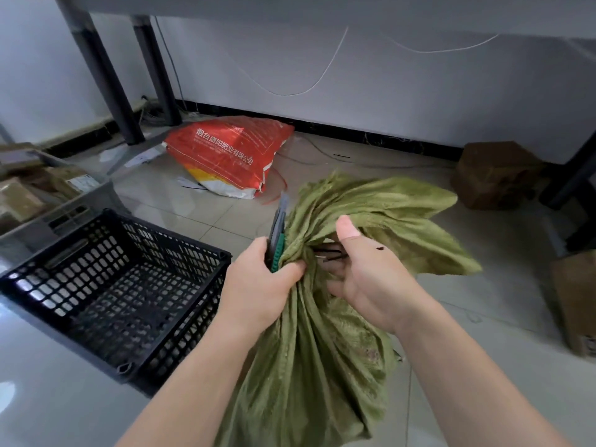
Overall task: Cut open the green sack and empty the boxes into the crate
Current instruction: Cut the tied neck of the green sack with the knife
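The green woven sack (322,350) stands upright in front of me, its neck bunched tight and its loose top (380,204) fanned out to the right. My left hand (261,285) grips the neck together with a green-handled cutter (278,233) whose blade points up. My right hand (371,272) is at the neck from the right, thumb up, fingers on a black tie (327,253) that sticks out of the bunched fabric. An empty black perforated crate (106,285) sits on the floor to the left of the sack.
A red printed sack (225,153) lies on the tiled floor behind. A grey bin with cardboard parcels (38,195) stands at the far left. Brown boxes (496,175) sit at the right, near dark table legs (106,75). Cables run along the wall.
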A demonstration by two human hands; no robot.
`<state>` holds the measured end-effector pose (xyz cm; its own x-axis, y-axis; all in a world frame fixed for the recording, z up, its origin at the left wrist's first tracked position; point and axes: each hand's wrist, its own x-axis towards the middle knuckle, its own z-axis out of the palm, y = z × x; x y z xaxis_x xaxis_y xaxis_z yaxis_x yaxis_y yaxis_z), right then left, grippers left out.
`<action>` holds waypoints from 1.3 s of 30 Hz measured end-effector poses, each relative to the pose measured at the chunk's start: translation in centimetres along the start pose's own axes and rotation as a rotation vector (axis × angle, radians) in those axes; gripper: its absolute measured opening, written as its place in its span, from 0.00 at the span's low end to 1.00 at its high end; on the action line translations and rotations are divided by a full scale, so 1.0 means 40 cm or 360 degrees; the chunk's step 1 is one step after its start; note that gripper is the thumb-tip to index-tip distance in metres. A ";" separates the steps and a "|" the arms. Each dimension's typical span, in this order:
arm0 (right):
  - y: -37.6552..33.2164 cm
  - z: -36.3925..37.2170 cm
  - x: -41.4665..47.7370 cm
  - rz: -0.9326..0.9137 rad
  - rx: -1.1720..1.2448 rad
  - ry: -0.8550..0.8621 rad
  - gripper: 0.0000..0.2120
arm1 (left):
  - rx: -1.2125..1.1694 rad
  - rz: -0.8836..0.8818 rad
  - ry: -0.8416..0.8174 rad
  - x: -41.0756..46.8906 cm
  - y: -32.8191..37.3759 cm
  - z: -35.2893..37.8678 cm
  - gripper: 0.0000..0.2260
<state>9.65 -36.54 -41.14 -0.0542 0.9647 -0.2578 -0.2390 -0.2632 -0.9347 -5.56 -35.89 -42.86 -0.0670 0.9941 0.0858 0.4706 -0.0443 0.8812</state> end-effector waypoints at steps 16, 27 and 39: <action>0.035 0.062 0.203 0.0273 -0.1238 0.0601 0.39 | 0.0068 -0.0361 0.0226 0.135 -0.137 -0.080 0.11; 0.107 -0.004 0.399 0.0521 -0.1157 0.0517 0.10 | 0.0300 -0.0601 0.0206 0.191 -0.242 -0.025 0.12; 0.178 -0.146 0.579 0.0003 -0.2190 0.0253 0.14 | 0.0444 -0.0683 0.0262 0.296 -0.197 0.044 0.10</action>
<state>12.37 -16.13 -55.20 0.0786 0.9772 -0.1973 0.9048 -0.1530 -0.3973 -8.52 -23.60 -49.60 -0.4313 0.8873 -0.1636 0.5850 0.4131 0.6980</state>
